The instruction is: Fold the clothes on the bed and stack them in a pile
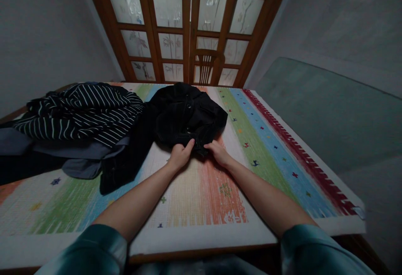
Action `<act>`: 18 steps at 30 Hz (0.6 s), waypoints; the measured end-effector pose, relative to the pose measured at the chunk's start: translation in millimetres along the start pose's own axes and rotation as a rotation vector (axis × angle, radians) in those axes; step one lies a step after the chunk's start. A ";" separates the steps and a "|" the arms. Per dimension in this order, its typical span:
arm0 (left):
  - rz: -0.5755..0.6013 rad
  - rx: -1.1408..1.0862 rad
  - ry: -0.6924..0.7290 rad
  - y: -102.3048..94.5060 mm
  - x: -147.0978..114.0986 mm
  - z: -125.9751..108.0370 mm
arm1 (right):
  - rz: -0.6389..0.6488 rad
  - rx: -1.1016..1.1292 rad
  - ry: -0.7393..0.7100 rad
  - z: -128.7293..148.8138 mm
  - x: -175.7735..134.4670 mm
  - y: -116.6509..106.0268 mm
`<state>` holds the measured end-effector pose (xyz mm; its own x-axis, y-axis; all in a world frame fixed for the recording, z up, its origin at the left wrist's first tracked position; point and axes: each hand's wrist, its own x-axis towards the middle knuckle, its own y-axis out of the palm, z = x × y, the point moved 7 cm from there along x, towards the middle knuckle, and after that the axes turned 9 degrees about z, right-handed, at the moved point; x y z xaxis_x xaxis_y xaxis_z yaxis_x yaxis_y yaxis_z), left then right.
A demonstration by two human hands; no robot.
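A black jacket (188,113) with a button down its front lies bunched on the striped table cover, one long sleeve trailing to the near left. My left hand (181,155) pinches its near edge, thumb on top. Just to the right, my right hand (217,152) grips the same edge with its fingers closed. A small gap separates the two hands, and dark cloth hangs between them. Parts of the jacket's underside and folds are hidden.
A heap of clothes lies on the left, with a black-and-white striped garment (84,109) over grey cloth (83,168). The colourful table cover (273,149) spreads to the right. Behind the table stand a wooden chair (205,63) and glazed doors (169,23). A pale green board (329,111) leans on the right wall.
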<state>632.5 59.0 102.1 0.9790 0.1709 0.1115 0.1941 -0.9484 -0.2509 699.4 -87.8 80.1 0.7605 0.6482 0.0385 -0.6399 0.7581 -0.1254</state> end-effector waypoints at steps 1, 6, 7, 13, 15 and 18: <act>-0.003 0.002 -0.016 -0.3 0.1 1.7 | 0.014 0.017 -0.002 2.1 -0.4 2.9; -0.048 -0.017 0.067 -1.9 -3.5 -6.1 | -0.155 -0.045 -0.180 27.1 -7.4 5.0; -0.059 -0.015 0.100 -2.1 -5.0 -9.9 | -0.216 -0.103 -0.208 31.7 -10.5 3.3; -0.124 0.056 0.091 -3.9 -12.0 -18.7 | -0.399 -0.521 -0.208 46.3 -22.6 -3.3; -0.118 0.125 0.008 -3.5 -12.4 -13.9 | -0.385 -0.586 -0.219 48.1 -21.8 -1.4; -0.021 0.185 -0.096 1.9 -11.7 -5.0 | -0.292 -0.551 -0.230 45.1 -17.2 6.1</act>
<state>621.2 53.9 105.1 0.9744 0.2232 0.0287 0.2142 -0.8807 -0.4224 677.4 -91.2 123.3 0.8122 0.4664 0.3504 -0.2147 0.7975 -0.5639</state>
